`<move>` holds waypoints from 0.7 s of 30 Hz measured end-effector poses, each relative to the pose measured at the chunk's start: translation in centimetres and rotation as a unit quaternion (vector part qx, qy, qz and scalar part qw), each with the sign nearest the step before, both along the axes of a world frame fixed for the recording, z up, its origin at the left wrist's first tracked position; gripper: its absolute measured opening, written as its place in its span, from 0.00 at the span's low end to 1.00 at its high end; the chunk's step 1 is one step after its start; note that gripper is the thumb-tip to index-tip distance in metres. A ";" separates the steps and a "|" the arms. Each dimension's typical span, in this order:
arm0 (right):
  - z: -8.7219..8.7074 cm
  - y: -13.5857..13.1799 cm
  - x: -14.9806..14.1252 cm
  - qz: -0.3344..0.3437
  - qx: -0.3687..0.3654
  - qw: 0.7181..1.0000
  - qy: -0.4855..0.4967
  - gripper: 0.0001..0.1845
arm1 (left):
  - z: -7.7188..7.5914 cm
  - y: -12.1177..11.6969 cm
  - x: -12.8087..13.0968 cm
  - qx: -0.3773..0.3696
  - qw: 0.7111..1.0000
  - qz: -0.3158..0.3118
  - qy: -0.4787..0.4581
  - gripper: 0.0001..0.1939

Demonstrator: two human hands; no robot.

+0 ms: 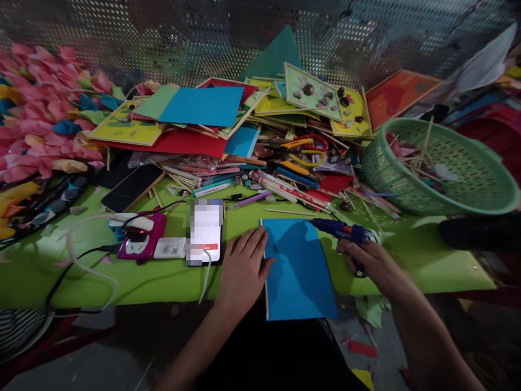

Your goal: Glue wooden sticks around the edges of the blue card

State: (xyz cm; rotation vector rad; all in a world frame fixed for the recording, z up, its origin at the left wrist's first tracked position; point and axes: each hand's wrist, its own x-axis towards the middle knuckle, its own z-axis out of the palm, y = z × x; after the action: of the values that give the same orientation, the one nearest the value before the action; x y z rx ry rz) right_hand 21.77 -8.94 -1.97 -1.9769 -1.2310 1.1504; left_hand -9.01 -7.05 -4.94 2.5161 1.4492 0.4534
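Observation:
A blue card sheet (299, 271) lies on the green tabletop, its near edge jutting past the table's front. Along its left edge runs a thin pale stick (267, 301). My left hand (246, 258) rests flat on the table there, fingers stretched out, with the fingertips and thumb at the stick and the card's edge. Wrapped round the handle of a dark blue glue gun (352, 232) is my right hand (364, 258). The gun's nozzle points left, over the card's top right corner. Part of the handle is hidden by my fingers.
Left of the card are a lit phone (205, 233), a magenta power strip (142, 236) with cables, and a dark phone (132, 187). Behind lie pens (217, 189), scissors (309, 155) and stacked coloured cards (203, 106). A green basket (443, 195) stands at right.

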 end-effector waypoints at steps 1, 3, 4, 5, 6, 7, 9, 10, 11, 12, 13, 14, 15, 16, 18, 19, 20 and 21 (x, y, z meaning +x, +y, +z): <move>0.0 0.0 -0.1 0.001 0.000 1.000 0.004 0.35 | 0.0 0.0 0.0 -0.001 1.000 0.000 0.000 0.26; 0.1 0.1 -0.1 0.003 0.003 1.000 0.005 0.35 | -0.1 0.0 0.0 -0.001 1.000 -0.001 0.000 0.26; 0.1 0.0 0.0 0.003 0.006 1.000 0.003 0.35 | -0.1 0.1 0.0 -0.002 1.000 -0.001 0.000 0.26; 0.2 0.0 0.1 0.002 0.008 1.000 0.000 0.35 | -0.1 0.1 0.0 -0.002 1.000 -0.001 0.000 0.26; 0.2 0.0 0.2 0.000 0.010 1.000 -0.002 0.34 | -0.1 0.1 0.0 -0.004 1.000 -0.001 -0.001 0.26; 0.2 -0.1 0.3 -0.001 0.010 1.000 -0.003 0.34 | -0.1 0.1 0.0 -0.005 1.000 0.000 -0.002 0.26; 0.0 -0.1 0.3 -0.001 0.009 1.000 -0.002 0.34 | -0.1 0.1 0.1 -0.008 1.000 0.001 -0.003 0.25; -0.1 -0.1 0.2 0.000 0.010 1.000 -0.001 0.34 | -0.1 0.1 0.1 -0.008 1.000 0.002 -0.004 0.25; -0.3 -0.1 0.1 0.001 0.010 1.000 0.001 0.34 | -0.1 0.1 0.1 -0.008 1.000 0.002 -0.005 0.25; -0.6 0.0 0.0 0.003 0.010 1.000 0.005 0.33 | -0.1 0.0 0.1 -0.008 1.000 0.003 -0.005 0.25; -0.8 0.0 -0.2 0.007 0.012 1.000 0.008 0.33 | -0.1 0.0 0.0 -0.008 1.000 0.004 -0.005 0.25; -0.9 0.1 -0.3 0.011 0.013 1.000 0.012 0.32 | 0.0 0.0 0.0 -0.008 1.000 0.004 -0.006 0.26; -1.0 0.2 -0.4 0.018 0.013 1.000 0.015 0.32 | 0.0 0.0 0.0 -0.009 1.000 0.004 -0.007 0.26; -1.0 0.2 -0.4 0.025 0.012 0.999 0.017 0.31 | 0.0 0.0 0.0 -0.010 1.000 0.004 -0.008 0.26; -0.8 0.2 -0.4 0.030 0.009 0.999 0.013 0.31 | 0.0 0.0 -0.1 -0.011 1.000 0.002 -0.009 0.26; -0.7 0.2 -0.3 0.026 0.007 1.000 0.008 0.31 | 0.0 0.0 -0.1 -0.010 1.000 0.001 -0.009 0.25; -0.5 0.1 -0.2 0.020 0.007 1.000 0.002 0.32 | 0.0 0.1 -0.1 -0.008 1.000 0.001 -0.009 0.25; -0.4 0.0 0.0 0.013 0.008 1.000 -0.005 0.33 | 0.0 0.1 -0.1 -0.006 1.000 0.002 -0.009 0.25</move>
State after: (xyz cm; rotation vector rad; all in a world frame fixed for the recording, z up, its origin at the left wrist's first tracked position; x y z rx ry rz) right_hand 21.74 -8.90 -2.37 -1.9635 -1.2703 1.1408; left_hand -9.08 -6.99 -4.94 2.4946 1.4454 0.4649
